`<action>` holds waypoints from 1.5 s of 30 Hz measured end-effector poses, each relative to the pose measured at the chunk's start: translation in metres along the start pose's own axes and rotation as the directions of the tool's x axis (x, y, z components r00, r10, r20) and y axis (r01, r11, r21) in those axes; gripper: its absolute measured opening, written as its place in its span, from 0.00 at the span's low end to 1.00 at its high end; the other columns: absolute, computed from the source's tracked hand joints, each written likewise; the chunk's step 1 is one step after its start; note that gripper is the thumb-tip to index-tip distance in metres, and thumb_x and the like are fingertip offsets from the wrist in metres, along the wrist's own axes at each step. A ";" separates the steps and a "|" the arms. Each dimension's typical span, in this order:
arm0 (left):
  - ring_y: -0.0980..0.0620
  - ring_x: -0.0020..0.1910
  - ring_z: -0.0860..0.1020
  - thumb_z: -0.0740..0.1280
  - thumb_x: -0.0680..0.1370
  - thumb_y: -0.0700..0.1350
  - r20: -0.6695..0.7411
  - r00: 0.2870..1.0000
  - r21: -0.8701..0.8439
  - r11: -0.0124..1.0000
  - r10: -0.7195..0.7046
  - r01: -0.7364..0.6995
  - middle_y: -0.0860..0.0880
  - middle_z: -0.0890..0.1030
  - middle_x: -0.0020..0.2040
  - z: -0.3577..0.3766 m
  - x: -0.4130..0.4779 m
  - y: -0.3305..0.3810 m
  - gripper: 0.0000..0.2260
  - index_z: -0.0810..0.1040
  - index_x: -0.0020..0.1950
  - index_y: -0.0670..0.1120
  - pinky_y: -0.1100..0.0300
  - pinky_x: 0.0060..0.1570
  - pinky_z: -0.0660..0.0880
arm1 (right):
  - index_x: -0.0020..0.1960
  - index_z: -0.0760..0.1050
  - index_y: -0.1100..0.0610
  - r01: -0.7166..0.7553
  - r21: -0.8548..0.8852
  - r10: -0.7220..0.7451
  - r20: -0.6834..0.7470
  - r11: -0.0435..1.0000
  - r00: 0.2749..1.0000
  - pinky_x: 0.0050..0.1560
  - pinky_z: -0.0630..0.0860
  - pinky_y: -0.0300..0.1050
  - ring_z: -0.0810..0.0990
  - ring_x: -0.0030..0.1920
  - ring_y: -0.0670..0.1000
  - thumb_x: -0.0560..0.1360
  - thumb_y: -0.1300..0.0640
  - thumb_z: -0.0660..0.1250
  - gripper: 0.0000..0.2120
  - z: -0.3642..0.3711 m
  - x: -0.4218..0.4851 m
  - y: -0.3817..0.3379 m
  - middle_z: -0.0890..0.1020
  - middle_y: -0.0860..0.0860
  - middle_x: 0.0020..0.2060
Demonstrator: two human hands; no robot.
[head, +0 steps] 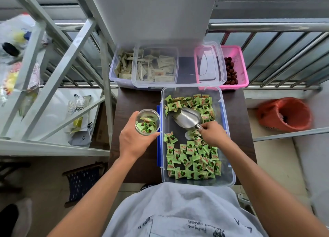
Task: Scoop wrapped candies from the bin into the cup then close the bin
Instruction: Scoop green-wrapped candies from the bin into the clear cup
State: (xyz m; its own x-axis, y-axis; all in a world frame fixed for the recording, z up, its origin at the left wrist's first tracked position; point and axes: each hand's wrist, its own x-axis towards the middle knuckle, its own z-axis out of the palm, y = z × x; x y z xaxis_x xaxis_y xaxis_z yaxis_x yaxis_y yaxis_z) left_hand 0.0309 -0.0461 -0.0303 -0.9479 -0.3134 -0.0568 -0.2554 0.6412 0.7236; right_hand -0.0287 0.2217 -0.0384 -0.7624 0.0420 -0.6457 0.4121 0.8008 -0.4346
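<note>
Green-wrapped candies [193, 158], each with a round red-and-green picture on the wrapper, lie loose in the clear bin [227, 174]. There's one thick patch at the near end and a second along the far edge, with bare floor showing between them. The bin sits open on the dark table [135, 101], right in front of the person, blue clips down its long sides.

In the middle of the bin lies the steel scoop [187, 118], its bowl pointing away to the far left and looking empty from here. The right hand [213, 133] is down inside the bin, fingers curled around the scoop's handle, knuckles just above the near candies.

Just left of the bin, the left hand [133, 140] grips the clear cup [147, 122] from the near side, thumb against its wall. The cup is upright, close to the bin's rim, with a few candies at its bottom.

Behind, the clear lid [187, 76] rests across another bin of beige packets [122, 67] and a pink basket [238, 59] of dark red fruit.
</note>
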 end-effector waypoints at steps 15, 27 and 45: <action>0.53 0.60 0.79 0.84 0.63 0.57 0.014 0.999 0.021 0.999 -0.039 0.039 0.52 0.81 0.61 0.003 0.000 -0.003 0.43 0.70 0.74 0.50 0.56 0.62 0.77 | 0.50 0.77 0.56 0.087 -0.237 -0.140 -0.219 0.968 0.966 0.38 0.73 0.48 0.79 0.42 0.57 0.80 0.58 0.60 0.07 0.027 0.023 0.001 0.81 0.55 0.44; 0.57 0.58 0.77 0.84 0.63 0.56 0.015 0.999 0.012 0.999 -0.034 0.034 0.52 0.81 0.61 0.002 0.000 -0.002 0.43 0.70 0.74 0.50 0.62 0.60 0.74 | 0.54 0.79 0.61 0.096 0.162 -0.095 -0.018 0.982 0.995 0.33 0.69 0.46 0.73 0.33 0.53 0.83 0.58 0.60 0.10 0.028 0.036 0.005 0.77 0.54 0.34; 0.57 0.57 0.78 0.84 0.63 0.56 0.019 1.000 0.009 1.000 -0.016 0.016 0.53 0.82 0.60 0.002 -0.006 -0.005 0.43 0.71 0.74 0.50 0.60 0.60 0.76 | 0.56 0.80 0.54 0.140 0.249 -0.147 0.011 0.958 0.989 0.27 0.66 0.40 0.69 0.28 0.47 0.83 0.57 0.63 0.08 -0.011 -0.007 0.020 0.76 0.51 0.34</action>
State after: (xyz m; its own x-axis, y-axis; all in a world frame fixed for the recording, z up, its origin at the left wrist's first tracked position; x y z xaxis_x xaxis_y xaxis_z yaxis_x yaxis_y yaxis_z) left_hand 0.0376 -0.0462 -0.0345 -0.9472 -0.3100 -0.0815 -0.2719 0.6426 0.7164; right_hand -0.0203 0.2442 -0.0355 -0.8091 -0.0828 -0.5818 0.4127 0.6247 -0.6629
